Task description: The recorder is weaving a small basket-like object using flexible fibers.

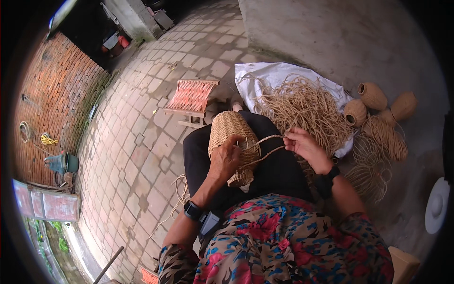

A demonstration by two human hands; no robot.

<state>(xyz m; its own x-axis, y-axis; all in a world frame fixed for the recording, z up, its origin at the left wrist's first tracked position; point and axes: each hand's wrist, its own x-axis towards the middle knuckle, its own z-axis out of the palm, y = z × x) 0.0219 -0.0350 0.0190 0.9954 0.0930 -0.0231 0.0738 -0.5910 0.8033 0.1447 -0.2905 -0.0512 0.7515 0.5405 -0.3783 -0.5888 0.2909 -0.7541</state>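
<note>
Left hand: curled over the near part of the woven basket; I cannot tell whether its fingertips pinch the weave or a strand.
Right hand: thumb and fingers closed on the cord, out to the basket's right.
Basket's place: on the dark-trousered lap, lengthwise between its left and right edges, far end close to the knees.
Basket's feel: probably light and hollow, springy rather than hard; the ribbed surface should grip well, though a hard squeeze could dent the wall.
Basket's hold: best cupped round the body with a spread palm, the lap bracing it from below; loose strands make poor handles.
Cord's feel: likely supple but wiry, rough enough not to slip, prone to kinking; a fingertip pinch near the working stretch suits it.
Cord heap: loose and tangled on the white sheet, leaving that sheet's far left corner bare.
Woven vessels: grouped on the floor past the sheet's right edge.
Stool: beyond the lap's left edge, its seat orange and woven.
</note>
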